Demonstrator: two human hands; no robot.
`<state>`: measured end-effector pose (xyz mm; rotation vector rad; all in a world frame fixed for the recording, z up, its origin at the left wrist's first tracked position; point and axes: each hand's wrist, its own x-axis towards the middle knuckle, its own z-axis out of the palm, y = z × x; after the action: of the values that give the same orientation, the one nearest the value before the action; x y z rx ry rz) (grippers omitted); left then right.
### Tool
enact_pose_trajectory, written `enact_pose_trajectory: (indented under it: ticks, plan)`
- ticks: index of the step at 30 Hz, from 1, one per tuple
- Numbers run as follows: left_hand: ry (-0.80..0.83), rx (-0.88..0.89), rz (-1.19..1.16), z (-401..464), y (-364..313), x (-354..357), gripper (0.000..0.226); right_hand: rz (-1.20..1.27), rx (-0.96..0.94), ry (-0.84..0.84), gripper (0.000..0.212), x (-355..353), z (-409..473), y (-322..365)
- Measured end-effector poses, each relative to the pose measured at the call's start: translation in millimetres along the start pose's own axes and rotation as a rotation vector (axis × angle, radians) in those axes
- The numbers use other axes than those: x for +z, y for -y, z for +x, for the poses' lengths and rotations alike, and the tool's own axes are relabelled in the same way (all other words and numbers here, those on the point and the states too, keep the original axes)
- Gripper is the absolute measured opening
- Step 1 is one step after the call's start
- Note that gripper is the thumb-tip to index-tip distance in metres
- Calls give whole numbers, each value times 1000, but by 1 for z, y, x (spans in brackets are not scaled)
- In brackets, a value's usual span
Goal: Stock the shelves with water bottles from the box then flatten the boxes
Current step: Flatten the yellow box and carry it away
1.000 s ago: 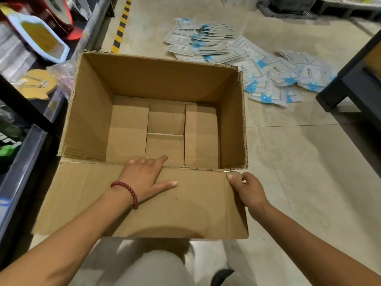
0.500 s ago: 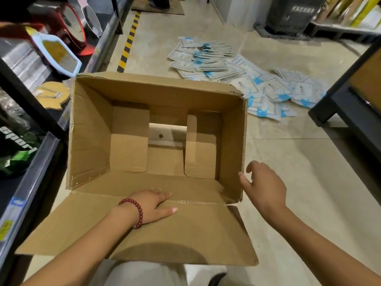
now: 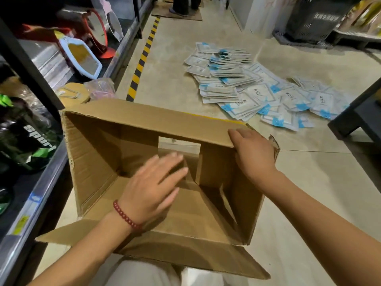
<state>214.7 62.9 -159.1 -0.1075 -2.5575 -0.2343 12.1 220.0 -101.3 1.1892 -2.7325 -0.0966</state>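
Plainly the empty cardboard box (image 3: 144, 162), tipped on the floor before the knees with its bottom flaps parting, is light and bendy, best taken by its rims: right hand (image 3: 254, 155) pinches the far wall's edge, left hand (image 3: 153, 183) reaches inside, fingers spread.

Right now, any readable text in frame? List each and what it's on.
"sport": white letters on the dark green-and-black package on the left shelf.
Dark basket, far right: white characters, too blurred to read.
Blue-and-white packets on the floor: dark print, too small to read.
Shelf-edge tags: blurred, unreadable.
Cardboard box: no print visible.
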Motion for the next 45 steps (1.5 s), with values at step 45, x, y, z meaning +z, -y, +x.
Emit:
enact_pose_trajectory:
  ticks: [45]
  plan:
    - [526,-398,225,69,49,23,60,995,512,-133,91,26,-1,-54]
